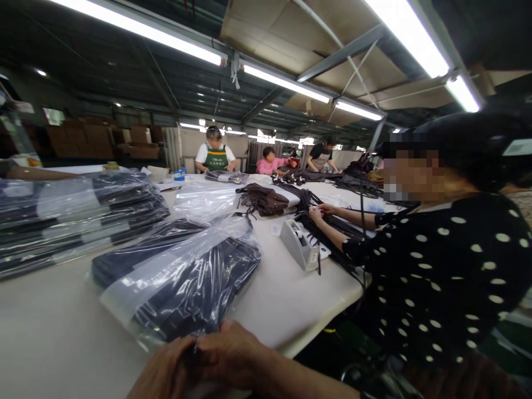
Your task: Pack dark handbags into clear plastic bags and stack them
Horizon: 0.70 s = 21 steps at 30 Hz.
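Note:
A clear plastic bag with folded dark clothing inside lies on the table in front of me. My left hand and my right hand meet at its near edge, at the bottom of the view. Both hands are closed, their fingers bent and pressed together on the bag's edge. The fingertips are partly hidden, and what lies between the palms is dark and hard to see. A printed white sheet shows through the plastic. Under and behind this bag is more bagged dark clothing.
A tall stack of bagged dark garments stands at left. A grey tape dispenser sits right of centre on the white table. A co-worker in a polka-dot top works close at right; other people sit behind. Brown cloth lies mid-table.

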Available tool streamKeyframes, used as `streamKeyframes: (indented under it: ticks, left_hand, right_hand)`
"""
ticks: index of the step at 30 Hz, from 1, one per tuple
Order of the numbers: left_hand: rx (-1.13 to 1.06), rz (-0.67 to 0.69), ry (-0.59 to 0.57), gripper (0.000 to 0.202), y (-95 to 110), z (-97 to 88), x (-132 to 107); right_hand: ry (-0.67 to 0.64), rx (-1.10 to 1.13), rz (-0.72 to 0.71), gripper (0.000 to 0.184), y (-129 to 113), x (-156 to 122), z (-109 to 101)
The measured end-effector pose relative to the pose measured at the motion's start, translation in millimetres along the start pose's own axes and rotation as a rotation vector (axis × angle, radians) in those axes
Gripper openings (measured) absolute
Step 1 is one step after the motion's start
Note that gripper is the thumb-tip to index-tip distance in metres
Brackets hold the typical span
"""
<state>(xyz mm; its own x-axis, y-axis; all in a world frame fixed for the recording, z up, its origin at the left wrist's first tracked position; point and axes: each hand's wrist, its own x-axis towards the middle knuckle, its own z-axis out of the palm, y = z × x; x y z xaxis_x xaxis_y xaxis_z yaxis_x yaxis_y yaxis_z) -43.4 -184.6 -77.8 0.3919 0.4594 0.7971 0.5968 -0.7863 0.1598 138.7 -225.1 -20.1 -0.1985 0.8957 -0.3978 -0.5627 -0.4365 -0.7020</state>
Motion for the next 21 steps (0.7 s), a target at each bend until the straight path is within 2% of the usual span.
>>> streamKeyframes:
  ticks: [3, 6, 7, 8, 11, 12, 14, 16, 18, 21]
  left_hand:
    - [0.016, -0.065, -0.008, 0.024, 10, -4.0, -4]
    - [-0.006, -0.112, -0.025, 0.025, 25, -13.9, 2]
    - [-0.008, -0.111, -0.008, 0.024, 30, -17.5, 7]
    - [-0.002, -0.104, 0.011, 0.023, 33, -20.9, 13]
    - [0.094, -0.084, 0.024, 0.030, 31, -27.0, 36]
    - [0.148, -0.076, 0.017, 0.035, 27, -27.0, 42]
    - [0.277, -0.080, 0.000, 0.043, 12, -23.8, 49]
    - [0.397, -0.100, -0.032, 0.048, -6, -17.7, 46]
    - [0.467, -0.102, -0.085, 0.051, -22, -10.7, 36]
    - [0.490, -0.083, -0.149, 0.056, -38, -3.4, 17]
  right_hand:
    - [-0.112, -0.203, 0.105, 0.054, -20, -27, -13]
    - [-0.077, -0.538, 0.174, 0.037, -41, -45, -23]
    - [-0.035, -0.648, 0.126, 0.034, -47, -48, -23]
    - [0.012, -0.752, 0.020, 0.032, -53, -50, -21]
    - [0.114, -1.022, -0.524, 0.028, -64, -49, -6]
    - [0.106, -1.107, -0.680, 0.029, -64, -47, -1]
    - [0.021, -1.259, -0.854, 0.042, -59, -37, 6]
    - [-0.117, -1.372, -0.887, 0.058, -46, -24, 4]
    - [-0.241, -1.438, -0.854, 0.071, -28, -7, -4]
    - [-0.330, -1.454, -0.773, 0.078, -7, 12, -17]
